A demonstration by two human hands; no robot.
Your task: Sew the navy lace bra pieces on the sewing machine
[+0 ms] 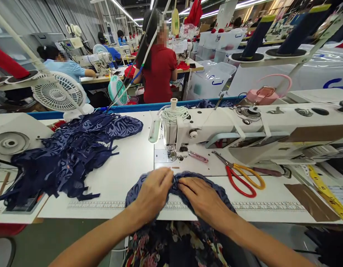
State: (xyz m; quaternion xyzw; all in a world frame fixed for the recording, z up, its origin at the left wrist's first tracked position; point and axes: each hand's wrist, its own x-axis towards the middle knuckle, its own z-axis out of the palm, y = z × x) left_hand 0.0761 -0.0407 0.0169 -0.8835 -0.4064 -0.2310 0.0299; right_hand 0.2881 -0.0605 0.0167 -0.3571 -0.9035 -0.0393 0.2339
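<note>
A navy lace garment piece (221, 191) lies at the front edge of the sewing table, in front of the sewing machine's needle area (171, 154). My left hand (153, 191) is closed on the middle of its upper edge, fingers bent and thumb side up. Close beside it, my right hand (202, 196) grips the same bunched edge with curled fingers. The fingertips of both hands are partly hidden in the cloth. A gap of bare table separates the fabric from the presser foot.
Scissors with red and yellow handles (240, 180) and a pink thread snipper (198, 157) lie right of the needle. A heap of navy lace pieces (66, 155) covers the left side. A yellow tape measure (327, 193) hangs at right. A person in red (160, 72) sits ahead.
</note>
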